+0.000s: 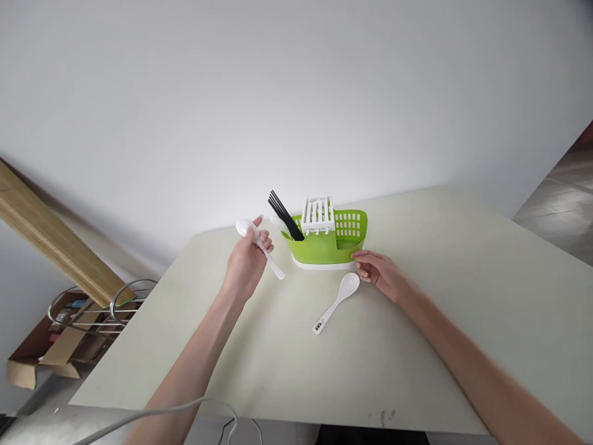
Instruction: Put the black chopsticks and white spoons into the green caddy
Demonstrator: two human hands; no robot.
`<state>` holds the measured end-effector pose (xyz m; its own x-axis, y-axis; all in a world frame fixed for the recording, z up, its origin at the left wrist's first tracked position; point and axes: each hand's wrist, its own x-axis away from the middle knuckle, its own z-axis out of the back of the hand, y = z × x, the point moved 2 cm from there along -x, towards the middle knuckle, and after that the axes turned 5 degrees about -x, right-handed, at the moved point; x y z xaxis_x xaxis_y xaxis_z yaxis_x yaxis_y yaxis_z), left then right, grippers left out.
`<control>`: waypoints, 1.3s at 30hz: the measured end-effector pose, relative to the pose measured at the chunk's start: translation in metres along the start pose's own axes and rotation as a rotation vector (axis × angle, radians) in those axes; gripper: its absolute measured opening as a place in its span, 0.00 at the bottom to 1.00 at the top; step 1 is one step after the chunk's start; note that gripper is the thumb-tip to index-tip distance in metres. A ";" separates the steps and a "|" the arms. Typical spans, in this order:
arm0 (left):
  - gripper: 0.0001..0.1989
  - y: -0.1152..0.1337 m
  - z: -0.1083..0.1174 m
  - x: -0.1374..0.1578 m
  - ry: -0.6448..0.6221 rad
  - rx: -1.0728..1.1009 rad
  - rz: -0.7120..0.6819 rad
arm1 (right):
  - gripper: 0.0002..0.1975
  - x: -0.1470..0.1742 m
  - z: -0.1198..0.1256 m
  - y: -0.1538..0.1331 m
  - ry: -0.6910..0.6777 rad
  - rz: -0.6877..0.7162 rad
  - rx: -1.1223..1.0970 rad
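My left hand (248, 259) is closed around the handle of a white spoon (271, 262), its bowl up and to the left. In front of me stands a green caddy (319, 250) on a white base, with a white slatted rack (318, 215) across its middle. A black utensil with several thin tines (285, 213) leans out of its left compartment, and a white piece beside it is partly hidden. My right hand (377, 272) has its fingertips pinched at the caddy's lower right front edge. Just below that hand, a second white spoon (338, 301) with a label on its handle lies on the table.
The pale table (440, 346) meets a white wall behind the caddy. To the left on the floor are a cardboard box (69, 346), a metal wire rack (111, 309) and a long tan board (60, 238). A grey cable (171, 409) crosses the front left edge.
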<state>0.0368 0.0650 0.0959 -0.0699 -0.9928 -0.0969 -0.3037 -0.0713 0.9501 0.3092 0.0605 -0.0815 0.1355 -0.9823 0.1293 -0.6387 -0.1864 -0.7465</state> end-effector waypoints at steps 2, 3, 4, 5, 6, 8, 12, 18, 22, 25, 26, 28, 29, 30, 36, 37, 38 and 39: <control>0.17 0.004 -0.005 -0.010 0.021 0.079 -0.024 | 0.14 0.000 0.000 0.000 -0.003 0.001 -0.002; 0.18 0.006 -0.008 -0.015 0.030 0.104 -0.043 | 0.14 0.000 -0.001 0.000 -0.004 0.002 -0.003; 0.18 0.008 -0.011 -0.019 0.045 0.121 -0.066 | 0.14 0.000 -0.001 0.000 -0.005 0.002 -0.003; 0.17 0.009 -0.014 -0.024 0.069 0.131 -0.088 | 0.14 0.000 -0.001 0.000 -0.005 0.002 -0.003; 0.16 0.011 -0.017 -0.028 0.102 0.132 -0.113 | 0.14 0.000 0.000 0.000 -0.006 0.002 -0.003; 0.15 0.012 -0.022 -0.036 0.185 0.107 -0.174 | 0.14 0.000 0.000 0.000 -0.006 0.002 -0.003; 0.15 0.008 -0.030 -0.049 0.235 0.013 -0.305 | 0.14 0.000 0.000 0.000 -0.009 0.007 -0.006; 0.10 -0.015 -0.019 -0.065 0.203 -0.185 -0.349 | 0.14 0.002 -0.002 -0.002 -0.015 0.005 -0.004; 0.10 -0.029 -0.007 -0.062 0.231 -0.424 -0.407 | 0.14 0.003 -0.003 -0.003 -0.006 0.001 0.000; 0.11 -0.033 -0.001 -0.056 0.278 -0.573 -0.448 | 0.13 0.003 -0.004 -0.003 0.000 0.002 -0.004; 0.12 -0.033 0.000 -0.054 0.284 -0.606 -0.458 | 0.13 0.003 -0.004 -0.003 0.001 0.002 -0.005; 0.13 -0.034 0.001 -0.050 0.277 -0.646 -0.469 | 0.13 0.003 -0.004 -0.002 0.000 0.003 -0.008; 0.14 -0.034 0.002 -0.049 0.270 -0.658 -0.468 | 0.13 0.002 -0.004 -0.002 -0.002 0.004 -0.008; 0.15 -0.035 0.003 -0.048 0.265 -0.671 -0.463 | 0.13 0.002 -0.003 -0.002 -0.004 0.004 -0.008; 0.21 -0.047 0.011 -0.045 0.291 -0.720 -0.397 | 0.14 0.000 0.000 0.000 -0.003 0.003 -0.004; 0.21 -0.049 0.012 -0.045 0.287 -0.713 -0.390 | 0.14 -0.001 0.000 0.000 -0.002 0.002 -0.002; 0.20 -0.052 0.012 -0.044 0.282 -0.708 -0.387 | 0.14 -0.001 0.001 0.001 -0.001 0.002 0.000; 0.19 -0.054 0.013 -0.043 0.281 -0.707 -0.388 | 0.15 -0.001 0.001 0.001 0.000 0.001 0.003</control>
<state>0.0444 0.1132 0.0447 0.1834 -0.8658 -0.4655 0.4134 -0.3617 0.8356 0.3092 0.0615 -0.0826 0.1349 -0.9825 0.1285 -0.6369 -0.1853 -0.7484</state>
